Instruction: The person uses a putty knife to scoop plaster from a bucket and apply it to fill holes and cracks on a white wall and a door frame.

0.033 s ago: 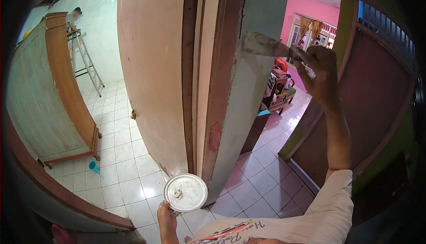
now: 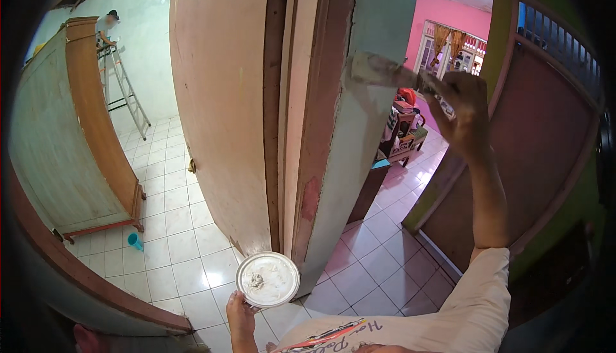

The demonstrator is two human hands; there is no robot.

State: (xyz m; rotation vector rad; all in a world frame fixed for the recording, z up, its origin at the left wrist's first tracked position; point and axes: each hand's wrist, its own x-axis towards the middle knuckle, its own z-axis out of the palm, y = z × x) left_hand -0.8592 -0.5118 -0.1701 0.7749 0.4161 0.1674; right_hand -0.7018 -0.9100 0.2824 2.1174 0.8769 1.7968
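My right hand [image 2: 463, 106] is raised at the upper right, its fingers closed around the handle of a putty knife [image 2: 380, 70]. The wide, smeared blade lies against the pale grey-green wall end [image 2: 382, 16], close to the reddish-brown door frame [image 2: 324, 51]. Low in the middle, my left hand [image 2: 240, 316] grips the edge of a round white lid [image 2: 282, 294]. A small lump of whitish putty [image 2: 256, 281] and thin smears lie on the lid. The fingers under the lid are partly hidden.
A wooden door leaf [image 2: 221, 96] stands left of the frame. Beyond it are a tall wardrobe [image 2: 106, 128], a person on a ladder [image 2: 128, 93] and a turquoise dipper [image 2: 134, 242] on the tiles. To the right are a pink room with a cluttered cabinet [image 2: 401, 125] and a brown door [image 2: 513, 141].
My right hand and the putty knife have shifted slightly downward along the wall end. The left hand and the lid have hardly moved.
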